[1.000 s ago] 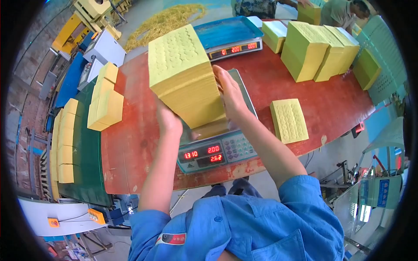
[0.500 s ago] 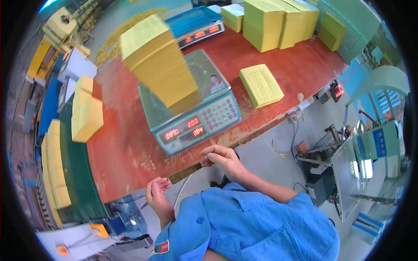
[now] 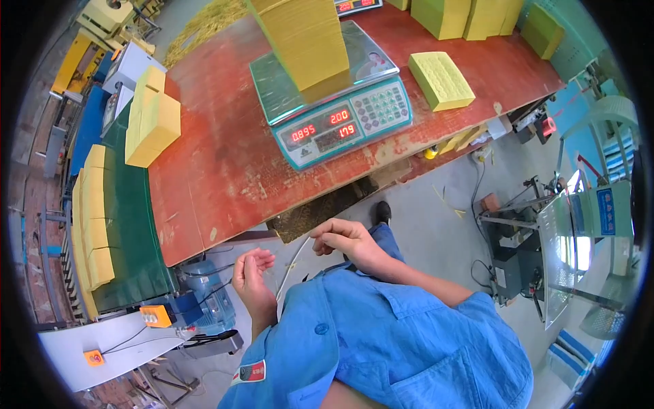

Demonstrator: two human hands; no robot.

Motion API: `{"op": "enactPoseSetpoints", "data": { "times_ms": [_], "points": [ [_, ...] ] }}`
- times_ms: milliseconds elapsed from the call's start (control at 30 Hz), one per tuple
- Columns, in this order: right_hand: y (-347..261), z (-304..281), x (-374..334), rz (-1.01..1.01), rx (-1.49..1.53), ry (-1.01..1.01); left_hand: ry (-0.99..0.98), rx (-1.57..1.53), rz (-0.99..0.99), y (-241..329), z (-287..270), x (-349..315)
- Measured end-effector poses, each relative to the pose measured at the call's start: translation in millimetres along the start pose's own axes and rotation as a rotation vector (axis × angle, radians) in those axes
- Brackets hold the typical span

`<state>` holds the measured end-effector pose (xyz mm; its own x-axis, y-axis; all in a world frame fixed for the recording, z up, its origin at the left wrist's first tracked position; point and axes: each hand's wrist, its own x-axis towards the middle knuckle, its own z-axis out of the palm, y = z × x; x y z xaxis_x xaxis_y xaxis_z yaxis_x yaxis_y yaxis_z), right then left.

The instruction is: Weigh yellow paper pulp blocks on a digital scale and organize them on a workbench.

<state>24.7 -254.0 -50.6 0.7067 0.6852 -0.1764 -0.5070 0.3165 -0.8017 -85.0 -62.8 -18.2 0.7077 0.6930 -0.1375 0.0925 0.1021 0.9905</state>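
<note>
A tall stack of yellow paper sheets [image 3: 306, 41] stands on the pan of a green digital scale [image 3: 340, 123] with lit red digits, on a red-brown table [image 3: 225, 170]. Both my hands are below the table's near edge, away from the stack. My right hand [image 3: 344, 238] pinches the upper end of a thin white string [image 3: 293, 266] that runs down toward my blue shirt. My left hand [image 3: 252, 276] is just left of the string, palm up, fingers loosely curled, with nothing clearly in it.
A thin yellow pad [image 3: 441, 80] lies right of the scale. Yellow stacks [image 3: 153, 119] sit at the table's left end, more [image 3: 92, 225] on a green conveyor [image 3: 129, 204]. Taller stacks [image 3: 449, 13] stand at the back. Grey floor and a metal stand [image 3: 538, 238] lie right.
My hands have let go of the yellow stack on the scale and dropped below the table edge. The right hand now pinches a white string. My view has tilted down.
</note>
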Motion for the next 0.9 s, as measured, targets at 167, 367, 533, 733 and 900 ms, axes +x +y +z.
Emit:
{"op": "enactPoseSetpoints", "data": {
  "times_ms": [167, 367, 533, 733, 900],
  "points": [
    [2.0, 1.5, 2.1, 0.008, -0.053, -0.015, -0.047, -0.025, -0.019, -5.8, -4.9, 7.1],
    [-2.6, -0.2, 10.8, 0.025, -0.012, 0.038, -0.087, -0.036, -0.046, -9.5, 9.6, 20.2],
    [-16.2, -17.2, 18.7, 0.020, -0.023, 0.005, -0.169, -0.012, -0.071, -7.6, 39.4, 32.0],
    [-51.3, -59.1, 20.6, 0.004, 0.015, 0.023, -0.416, 0.113, -0.006, 15.9, 128.9, 43.2],
    [-101.2, -134.6, 1.8, -0.049, -0.021, 0.178, -0.651, 0.155, 0.128, 39.4, 262.0, 57.6]
  ]
}}
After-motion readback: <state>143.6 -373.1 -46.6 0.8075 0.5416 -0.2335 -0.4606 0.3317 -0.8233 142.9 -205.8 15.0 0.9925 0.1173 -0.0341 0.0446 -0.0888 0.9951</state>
